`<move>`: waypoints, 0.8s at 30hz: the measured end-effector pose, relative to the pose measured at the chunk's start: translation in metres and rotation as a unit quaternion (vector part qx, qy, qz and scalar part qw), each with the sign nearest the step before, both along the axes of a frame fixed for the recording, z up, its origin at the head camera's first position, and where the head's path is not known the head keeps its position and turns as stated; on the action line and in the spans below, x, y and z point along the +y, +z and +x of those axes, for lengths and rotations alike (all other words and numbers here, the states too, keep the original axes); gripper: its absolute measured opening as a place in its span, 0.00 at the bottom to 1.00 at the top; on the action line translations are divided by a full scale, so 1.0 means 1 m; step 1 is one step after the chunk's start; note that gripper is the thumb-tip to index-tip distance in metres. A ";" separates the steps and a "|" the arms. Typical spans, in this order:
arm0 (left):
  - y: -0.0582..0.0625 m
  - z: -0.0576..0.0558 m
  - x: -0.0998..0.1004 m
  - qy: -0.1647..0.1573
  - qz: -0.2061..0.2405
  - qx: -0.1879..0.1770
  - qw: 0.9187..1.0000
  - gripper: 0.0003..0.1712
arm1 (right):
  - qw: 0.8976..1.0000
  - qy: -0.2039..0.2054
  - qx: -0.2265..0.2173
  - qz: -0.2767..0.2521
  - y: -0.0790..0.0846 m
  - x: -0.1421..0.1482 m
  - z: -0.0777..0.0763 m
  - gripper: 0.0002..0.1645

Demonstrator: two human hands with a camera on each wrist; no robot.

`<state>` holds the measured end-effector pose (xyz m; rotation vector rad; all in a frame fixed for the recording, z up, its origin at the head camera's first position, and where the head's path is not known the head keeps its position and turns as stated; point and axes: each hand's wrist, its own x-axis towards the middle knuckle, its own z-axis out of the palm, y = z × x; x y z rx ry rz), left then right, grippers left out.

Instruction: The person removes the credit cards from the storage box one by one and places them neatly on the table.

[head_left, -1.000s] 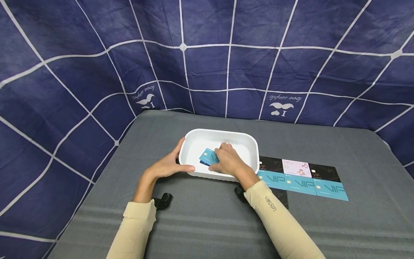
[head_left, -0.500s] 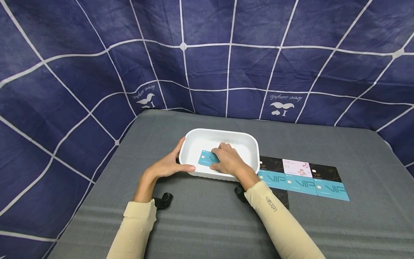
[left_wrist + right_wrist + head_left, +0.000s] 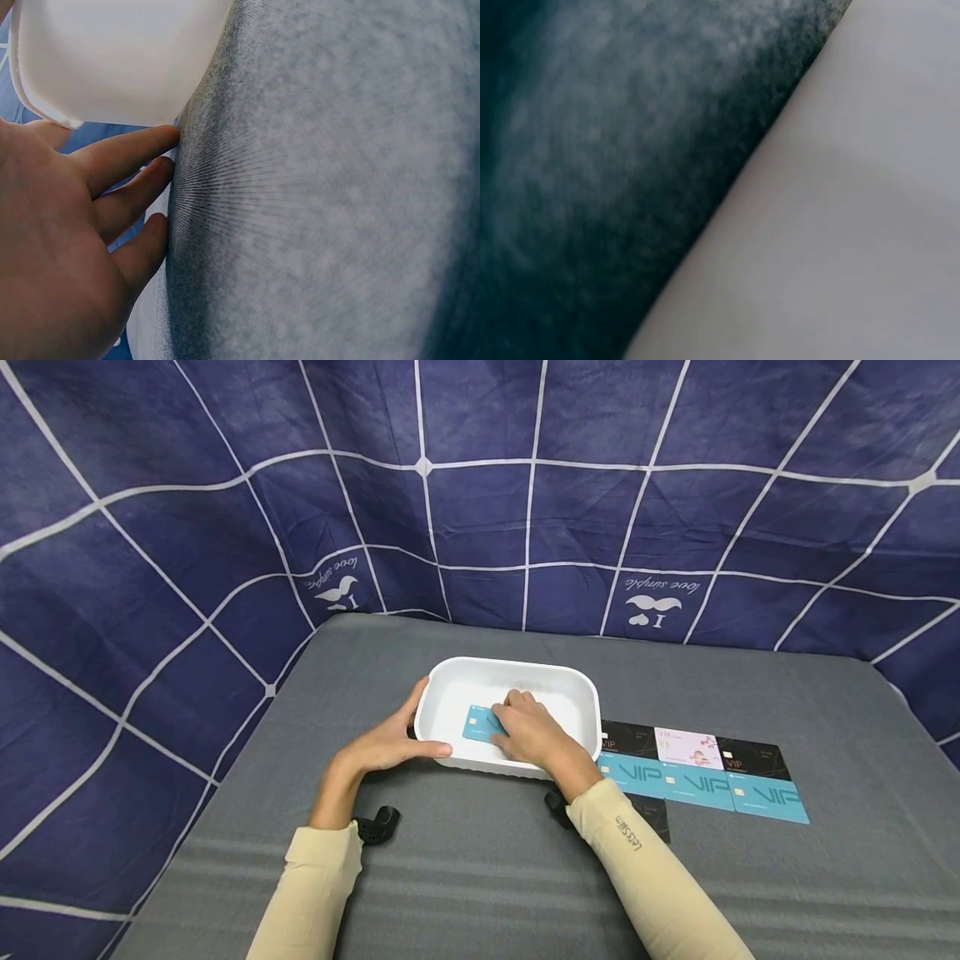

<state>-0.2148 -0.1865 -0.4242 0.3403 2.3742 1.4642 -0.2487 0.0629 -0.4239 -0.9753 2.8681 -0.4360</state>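
A white plastic box (image 3: pixel 517 663) with rounded corners stands in the middle in the head view. My left hand (image 3: pixel 386 742) holds its left end, thumb along the near rim and fingers at the far side. In the left wrist view the fingers (image 3: pixel 124 157) reach along the white box (image 3: pixel 112 67). Inside the box, my right hand (image 3: pixel 531 733) pinches a light-blue card (image 3: pixel 477 723) whose right part the fingers hide. The right wrist view shows the box's outer wall (image 3: pixel 832 225) close up, and no hand.
Right of the box, several cards lie flat: black cards (image 3: pixel 753 762), a pink card (image 3: pixel 688 747) and blue VIP cards (image 3: pixel 768 798). Another black card (image 3: pixel 654 817) lies partly under the right sleeve. All rest on grey cloth (image 3: pixel 480 860); a blue checked curtain (image 3: pixel 480 510) hangs behind.
The blue card in the box has straightened from its earlier tilt, covering the darker blue edge seen beneath it. The right fingers have shifted slightly; the left hand and box stay put.
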 end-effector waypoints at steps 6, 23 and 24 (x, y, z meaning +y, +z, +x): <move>0.000 0.000 -0.001 0.002 -0.003 -0.003 1.000 0.70 | 1.000 -0.006 -0.016 0.004 0.001 -0.001 -0.001 0.16; 0.000 0.000 0.000 -0.001 0.003 0.001 1.000 0.69 | 0.999 -0.044 -0.013 0.015 -0.001 0.000 0.000 0.32; 0.000 0.000 0.000 0.000 0.002 0.001 1.000 0.69 | 0.999 -0.044 -0.014 0.016 -0.001 0.000 -0.001 0.31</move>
